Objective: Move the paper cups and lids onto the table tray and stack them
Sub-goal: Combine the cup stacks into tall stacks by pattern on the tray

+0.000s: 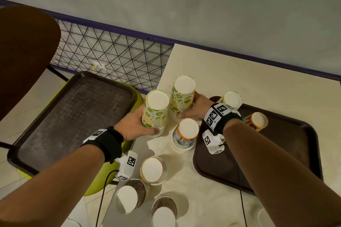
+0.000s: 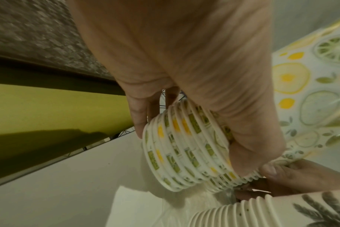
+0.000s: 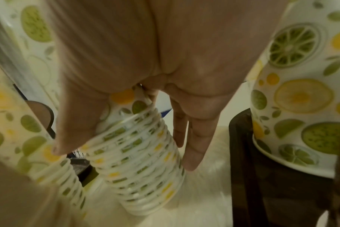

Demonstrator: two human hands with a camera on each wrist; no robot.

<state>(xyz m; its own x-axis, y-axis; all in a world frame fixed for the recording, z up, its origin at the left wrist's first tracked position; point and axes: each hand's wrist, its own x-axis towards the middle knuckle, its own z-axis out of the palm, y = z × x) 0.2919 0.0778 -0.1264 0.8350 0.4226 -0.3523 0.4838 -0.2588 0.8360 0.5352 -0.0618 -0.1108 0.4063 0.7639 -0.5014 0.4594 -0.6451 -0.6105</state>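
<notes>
- Left hand (image 1: 133,123) wraps around an inverted stack of citrus-print cups (image 1: 156,111), at the cream surface's (image 1: 239,79) left edge.
- Right hand (image 1: 198,108) grasps a second citrus-print stack (image 1: 182,96) just beside the first, on the surface.
- Table tray (image 1: 287,153) to the right carries another citrus stack (image 1: 231,99) and an orange-print stack (image 1: 257,120).
- More upturned stacks stand on the surface nearer the person.

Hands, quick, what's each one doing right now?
Left hand: grips a citrus-print cup stack.
Right hand: grips the other citrus-print stack.
</notes>
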